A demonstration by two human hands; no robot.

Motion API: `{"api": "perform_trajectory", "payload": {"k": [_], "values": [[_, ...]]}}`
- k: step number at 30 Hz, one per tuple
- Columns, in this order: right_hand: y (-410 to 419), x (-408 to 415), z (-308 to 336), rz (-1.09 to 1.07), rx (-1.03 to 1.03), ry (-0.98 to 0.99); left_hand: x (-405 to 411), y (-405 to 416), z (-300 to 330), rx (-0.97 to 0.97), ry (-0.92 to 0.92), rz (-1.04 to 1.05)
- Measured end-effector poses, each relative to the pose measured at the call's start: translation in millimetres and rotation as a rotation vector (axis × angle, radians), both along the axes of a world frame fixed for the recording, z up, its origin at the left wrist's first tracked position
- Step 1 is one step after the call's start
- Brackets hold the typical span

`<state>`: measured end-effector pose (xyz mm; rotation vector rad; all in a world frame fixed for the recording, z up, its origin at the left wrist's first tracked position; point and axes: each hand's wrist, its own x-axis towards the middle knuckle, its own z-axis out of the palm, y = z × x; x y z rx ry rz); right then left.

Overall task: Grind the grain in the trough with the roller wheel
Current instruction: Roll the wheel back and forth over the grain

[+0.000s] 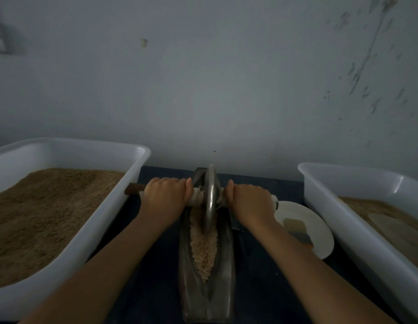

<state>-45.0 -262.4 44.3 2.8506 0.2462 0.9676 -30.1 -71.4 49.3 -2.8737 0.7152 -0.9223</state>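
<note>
Hands (166, 195) (248, 199) grip metal disc wheel (210, 199) in grain-filled trough (223, 277).

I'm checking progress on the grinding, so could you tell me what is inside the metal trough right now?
The trough holds pale, coarse grain along its groove, with the roller wheel standing upright in it toward the far end. The grain under the wheel's rim and the trough's bottom are covered.

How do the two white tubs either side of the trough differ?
The left tub is heaped nearly to its rim with brown grain; the right tub holds a much lower layer. The right tub's grain has a flat pale piece lying on it; the left tub's surface is bare. A plate sits beside the right tub, none by the left. Both are white, rectangular, and open-topped.
</note>
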Motion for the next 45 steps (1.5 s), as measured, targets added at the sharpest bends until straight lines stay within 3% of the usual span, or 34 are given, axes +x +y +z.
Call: {"api": "perform_trajectory", "payload": {"k": [4, 11, 14, 23, 31, 39, 45], "values": [[7.4, -28.0, 5.3, 0.060, 0.123, -0.078, -27.1, 10.9, -3.9, -0.112, -0.005, -0.109], [2.0, -63.7, -1.8, 0.079, 0.217, 0.097, -58.5, 15.9, 0.0, -0.123, -0.058, -0.190], [2.5, -71.4, -1.3, 0.072, 0.201, 0.051, -60.8, 16.7, -0.2, -0.231, -0.084, -0.209], [5.1, -19.0, -2.2, -0.028, 0.215, -0.092, -16.5, 5.2, -4.6, -0.219, -0.126, -0.139], [0.2, 15.6, -2.5, -0.113, 0.156, 0.045, 13.4, -0.9, -3.9, -0.115, -0.071, -0.013], [7.6, -39.4, 3.6, 0.089, 0.118, -0.159, -35.6, 12.0, -9.0, -0.252, -0.076, -0.124], [-0.6, -66.9, -4.8, 0.065, 0.183, 0.074, -60.9, 16.5, -3.4, -0.207, -0.127, -0.180]]}}
